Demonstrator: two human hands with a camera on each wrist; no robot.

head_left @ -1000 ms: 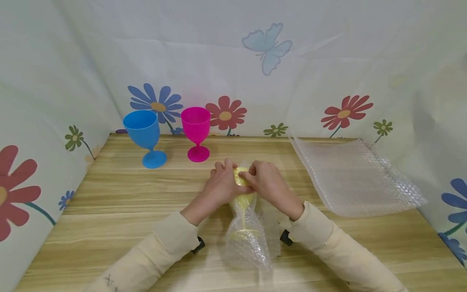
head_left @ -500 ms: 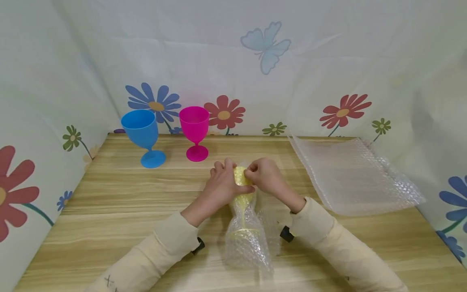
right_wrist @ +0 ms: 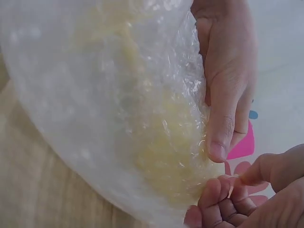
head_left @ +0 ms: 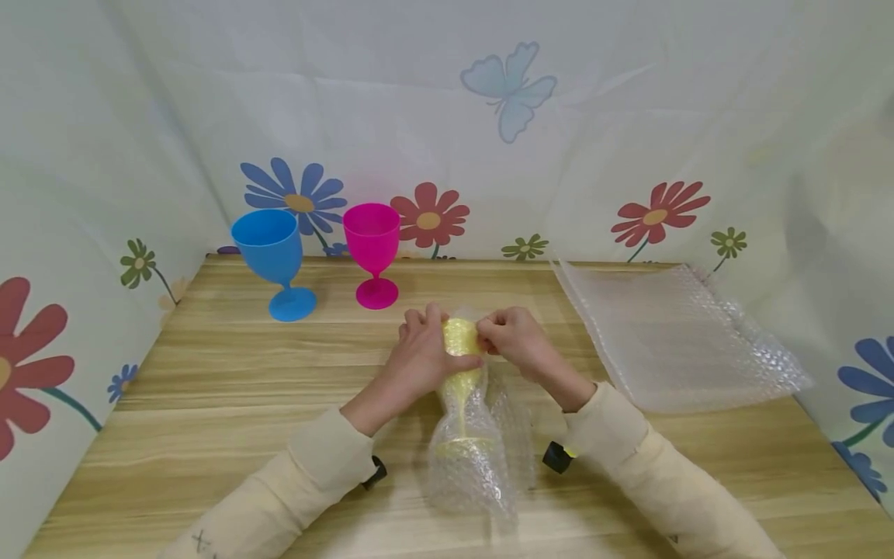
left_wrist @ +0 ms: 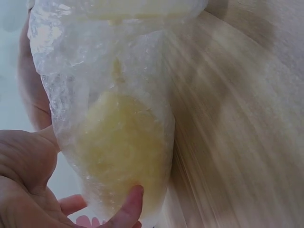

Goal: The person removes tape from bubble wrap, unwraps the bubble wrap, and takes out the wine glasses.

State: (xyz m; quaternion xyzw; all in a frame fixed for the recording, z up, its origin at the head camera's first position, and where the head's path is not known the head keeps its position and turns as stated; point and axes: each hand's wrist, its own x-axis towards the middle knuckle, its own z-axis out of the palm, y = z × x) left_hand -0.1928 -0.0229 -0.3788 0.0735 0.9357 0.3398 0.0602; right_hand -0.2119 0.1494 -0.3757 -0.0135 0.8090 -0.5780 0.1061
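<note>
A yellow goblet [head_left: 463, 388] lies on the table, wrapped in clear bubble wrap [head_left: 482, 481], its bowl end pointing away and its foot toward the person. My left hand [head_left: 424, 349] grips the wrapped bowl from the left, thumb laid across the top. In the left wrist view, that thumb rests on the wrap over the yellow bowl [left_wrist: 121, 142]. At the bowl's right side, my right hand [head_left: 517, 341] has its fingers curled and pinches a see-through edge at the far end of the wrap, which the right wrist view shows between thumb and fingers [right_wrist: 221, 199].
A blue goblet [head_left: 268, 248] and a pink goblet [head_left: 372, 237] stand upright at the back left. Another bubble wrap sheet [head_left: 670, 341] lies at the right, reaching the table's back edge. A flowered white cloth [head_left: 391, 93] hangs behind the table [head_left: 230, 388].
My right hand has shifted from on top of the bowl to its right side, fingers still pinched. My left hand keeps its grip, and more of the yellow bowl shows.
</note>
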